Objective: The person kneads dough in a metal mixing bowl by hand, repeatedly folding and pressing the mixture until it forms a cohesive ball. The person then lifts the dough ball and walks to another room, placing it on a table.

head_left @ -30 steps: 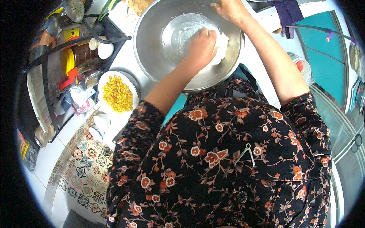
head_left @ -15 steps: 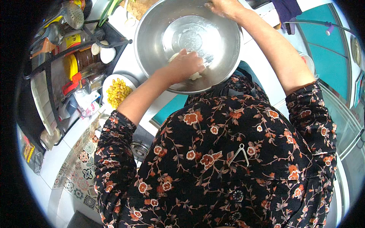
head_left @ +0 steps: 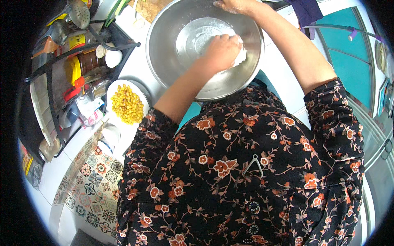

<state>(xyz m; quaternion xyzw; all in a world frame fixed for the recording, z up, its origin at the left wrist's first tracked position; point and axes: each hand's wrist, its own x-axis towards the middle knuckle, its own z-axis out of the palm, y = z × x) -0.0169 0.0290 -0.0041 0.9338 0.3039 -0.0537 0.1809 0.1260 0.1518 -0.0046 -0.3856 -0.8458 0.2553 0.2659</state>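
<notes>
— Where is the dough (head_left: 240, 57) lying right now?

— It is sitting inside the steel bowl (head_left: 164, 45), low on the right wall, toward the near rim. Only a white edge of it is showing, because the left hand (head_left: 221, 51) is covering most of it.

— So the left hand is the one on it?

— Yes. It is pressing down on the lump with the fingers curled shut over it, knuckles facing up. The dough is peeking out just past the fingertips, on the side toward the bowl's right wall.

— And the right hand (head_left: 234, 6)?

— It is resting at the far rim of the bowl, well apart from the dough. It seems to be steadying the rim, but the picture's edge is cutting it off, so I cannot tell whether its fingers are closed or spread.

— Does the dough have a long axis?

— Too much is hidden to tell; the visible strip is running roughly along the bowl's wall.

— What is standing around the bowl?

— At the worktop's left edge a white plate (head_left: 119, 88) is holding corn (head_left: 127, 104), just beside the bowl. Farther left, a black rack (head_left: 49, 82) is carrying jars and bottles.
</notes>
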